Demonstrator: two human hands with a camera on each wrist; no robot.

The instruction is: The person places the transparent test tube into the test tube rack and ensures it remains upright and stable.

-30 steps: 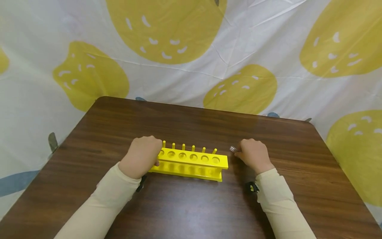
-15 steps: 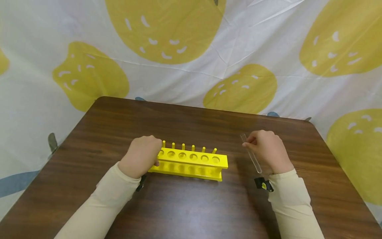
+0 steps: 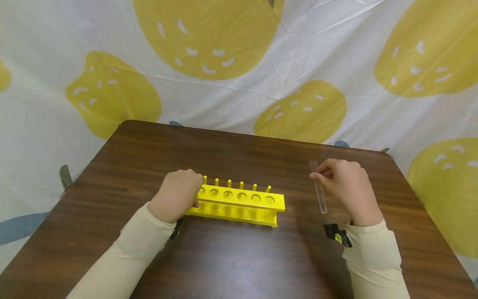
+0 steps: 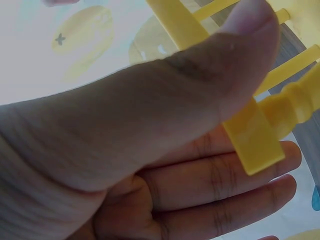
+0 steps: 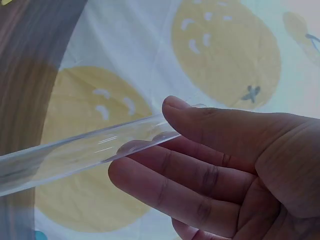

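Observation:
A yellow test tube rack stands on the table, a row of round holes along its top and pegs along its back. My left hand grips the rack's left end; in the left wrist view the thumb lies over the rack's top plate, with fingers beneath. To the right of the rack, my right hand pinches a clear test tube near its upper end, between thumb and fingers. The tube is held nearly upright, its bottom tilted slightly right. No tube shows in the visible holes; the leftmost part is behind my left hand.
The brown wood-grain table has rounded far corners. Behind it hangs a white cloth printed with yellow lemons. A dark wrist strap shows at my right sleeve.
My right hand has lifted the test tube, moving right and turning it from mostly hidden to nearly upright. The left hand and the rack have stayed in place.

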